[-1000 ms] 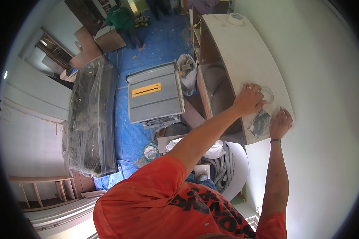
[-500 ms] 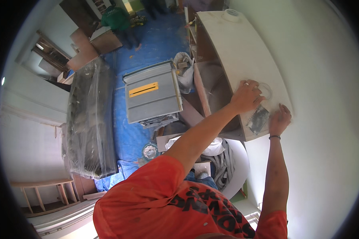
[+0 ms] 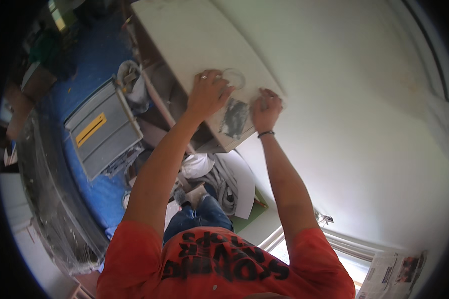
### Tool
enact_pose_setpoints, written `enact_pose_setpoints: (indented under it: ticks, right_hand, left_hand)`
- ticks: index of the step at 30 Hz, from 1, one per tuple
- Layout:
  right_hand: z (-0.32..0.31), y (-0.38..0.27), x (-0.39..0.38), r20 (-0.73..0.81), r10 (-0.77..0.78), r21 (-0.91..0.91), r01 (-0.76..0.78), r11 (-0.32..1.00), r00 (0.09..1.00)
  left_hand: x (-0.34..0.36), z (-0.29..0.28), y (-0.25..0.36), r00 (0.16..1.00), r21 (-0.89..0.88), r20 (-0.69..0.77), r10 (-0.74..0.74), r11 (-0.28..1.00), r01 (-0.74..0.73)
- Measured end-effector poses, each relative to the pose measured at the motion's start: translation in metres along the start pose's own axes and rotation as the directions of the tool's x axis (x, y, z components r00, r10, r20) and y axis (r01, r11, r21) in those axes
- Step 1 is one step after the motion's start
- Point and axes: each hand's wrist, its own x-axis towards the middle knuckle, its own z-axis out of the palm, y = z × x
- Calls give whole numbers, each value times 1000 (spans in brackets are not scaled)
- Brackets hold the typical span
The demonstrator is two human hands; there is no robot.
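On a pale cabinet top point(image 3: 178, 32) against the wall, my left hand point(image 3: 209, 92) rests with bent, slightly parted fingertips beside a clear ring-shaped object point(image 3: 234, 78). A dark, mottled rectangular piece point(image 3: 234, 119) lies between my hands. My right hand point(image 3: 267, 109) is at the cabinet's wall-side edge, fingers curled; whatever they hold, if anything, I cannot make out.
Left of the cabinet stand a sack point(image 3: 133, 84) and a grey folding machine point(image 3: 102, 149) on blue sheeting point(image 3: 80, 70), beside a plastic-covered piece point(image 3: 55, 199). Grey hose point(image 3: 224, 189) lies below. A white wall point(image 3: 364, 139) is right. A blurred green-clothed person point(image 3: 45, 45) is far back.
The view has turned toward the right wall, shifting cabinet and machine leftward and showing more window and my legs. My hands stay at about the same places on the cabinet top.
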Motion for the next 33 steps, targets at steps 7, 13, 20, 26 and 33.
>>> enact_pose_setpoints:
  ticks: [7,13,20,26,33]
  right_hand:
    - [9,13,4,-9,-85,56,85,995,996]
    - [7,14,2,36,-8,34,7,999,999]
    - [9,19,1,40,7,75,-10,997,999]
    - [6,10,-1,26,32,154,-36,987,999]
    - [1,5,0,38,42,96,-45,994,998]
  left_hand:
    - [-7,7,-4,999,51,-35,-35,998,37]
    - [-8,10,-4,997,50,14,-69,996,69]
    - [-8,13,-6,999,107,-30,-24,994,27]
    - [-6,9,-2,999,116,15,-32,993,30]
    - [-2,5,1,999,78,-40,-33,996,36]
